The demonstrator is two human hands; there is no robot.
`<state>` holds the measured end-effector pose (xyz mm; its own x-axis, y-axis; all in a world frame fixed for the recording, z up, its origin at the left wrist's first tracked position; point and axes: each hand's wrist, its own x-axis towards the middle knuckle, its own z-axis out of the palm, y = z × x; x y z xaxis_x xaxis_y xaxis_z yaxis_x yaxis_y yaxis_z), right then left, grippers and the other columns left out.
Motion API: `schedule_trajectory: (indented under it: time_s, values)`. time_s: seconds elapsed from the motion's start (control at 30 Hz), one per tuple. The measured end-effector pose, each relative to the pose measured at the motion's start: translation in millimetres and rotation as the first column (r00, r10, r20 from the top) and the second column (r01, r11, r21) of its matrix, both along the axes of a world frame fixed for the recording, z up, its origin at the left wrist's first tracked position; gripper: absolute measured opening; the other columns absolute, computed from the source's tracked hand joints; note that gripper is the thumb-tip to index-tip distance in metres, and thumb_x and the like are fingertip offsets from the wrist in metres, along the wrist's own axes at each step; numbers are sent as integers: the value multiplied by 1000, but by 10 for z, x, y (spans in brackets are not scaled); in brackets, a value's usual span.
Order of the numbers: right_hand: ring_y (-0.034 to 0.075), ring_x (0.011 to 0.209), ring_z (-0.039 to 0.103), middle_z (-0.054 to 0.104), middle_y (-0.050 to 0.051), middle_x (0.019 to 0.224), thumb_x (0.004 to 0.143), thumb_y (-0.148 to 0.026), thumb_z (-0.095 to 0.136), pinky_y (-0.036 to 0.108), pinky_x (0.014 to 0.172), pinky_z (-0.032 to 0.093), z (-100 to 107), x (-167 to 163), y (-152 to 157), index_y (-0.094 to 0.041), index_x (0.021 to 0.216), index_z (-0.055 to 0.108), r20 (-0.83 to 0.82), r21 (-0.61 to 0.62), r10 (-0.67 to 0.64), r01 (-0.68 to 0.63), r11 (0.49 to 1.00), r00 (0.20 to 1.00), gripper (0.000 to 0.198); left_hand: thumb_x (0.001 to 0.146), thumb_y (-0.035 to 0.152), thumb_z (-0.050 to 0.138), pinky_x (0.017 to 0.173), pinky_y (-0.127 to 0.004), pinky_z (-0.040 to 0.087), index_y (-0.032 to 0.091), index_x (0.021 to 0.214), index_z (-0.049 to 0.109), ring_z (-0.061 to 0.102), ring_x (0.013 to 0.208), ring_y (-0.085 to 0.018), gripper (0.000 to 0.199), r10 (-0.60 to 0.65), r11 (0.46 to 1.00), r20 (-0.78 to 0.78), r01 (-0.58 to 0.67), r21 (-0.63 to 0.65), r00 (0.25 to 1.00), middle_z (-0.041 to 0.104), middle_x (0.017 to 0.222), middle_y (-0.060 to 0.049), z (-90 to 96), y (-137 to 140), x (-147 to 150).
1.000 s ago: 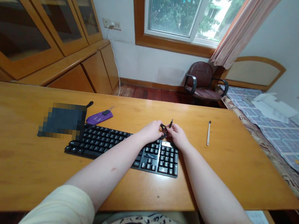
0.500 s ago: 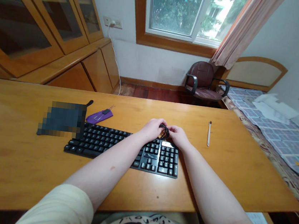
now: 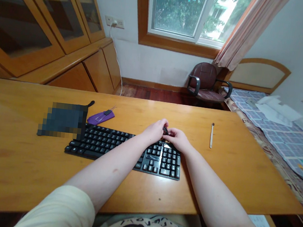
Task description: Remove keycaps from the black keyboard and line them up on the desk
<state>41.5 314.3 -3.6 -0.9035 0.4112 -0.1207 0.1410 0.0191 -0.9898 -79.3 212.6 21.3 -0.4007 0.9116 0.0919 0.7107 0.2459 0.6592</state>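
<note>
A coiled black cable is held between my two hands, just above the far right edge of a black keyboard. My left hand is closed around the coil's left side. From the right, my right hand pinches the cable, its fingers curled toward the left hand. Much of the coil is hidden behind the fingers. The keyboard lies flat on the wooden desk, and my left forearm crosses over its middle.
Left of the keyboard lies a dark, pixelated item, with a purple pouch beside it. A small white stick-like tool rests on the desk to the right. Beyond the desk stand a brown chair and a bed.
The hands have drawn closer around the cable coil, which shows less now. My right hand has shifted slightly left and down over it. The keyboard has not moved.
</note>
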Motion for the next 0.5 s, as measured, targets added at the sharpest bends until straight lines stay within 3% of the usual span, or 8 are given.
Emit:
schedule_trajectory:
  time_s: [0.1,0.23,0.33,0.5]
  values:
    - [13,61,62,67,-1,70,60,-31,73,27,62,49,-38,-25,19,-18,83,56,1,-122,-68,68,990,998,31,71,7,46,82,-30,45,20,98,52,54,89,-18,30,-9,999,-39,11,48,999,58,98,-5,16,-7,6]
    - [15,63,64,68,-1,71,59,-30,75,29,65,49,-74,-32,71,-18,93,52,-51,-331,-81,59,942,995,42,72,8,46,85,-28,44,20,82,57,53,92,-16,20,-68,989,-72,77,126,995,56,98,-3,44,-16,-22]
    - [15,65,64,68,0,72,59,-31,76,30,69,49,-94,-26,117,-16,95,53,-74,-358,-75,44,933,994,45,76,10,45,90,-26,42,20,74,63,54,97,-15,20,-83,988,-96,94,120,992,58,103,-2,52,-19,-42]
    - [15,66,64,67,-1,70,58,-32,78,30,71,48,-128,-22,177,-17,88,51,-95,-367,-89,48,929,991,43,82,17,44,90,-28,42,25,91,69,57,98,-17,27,-10,1000,-179,12,7,984,63,105,-2,62,-24,-37]
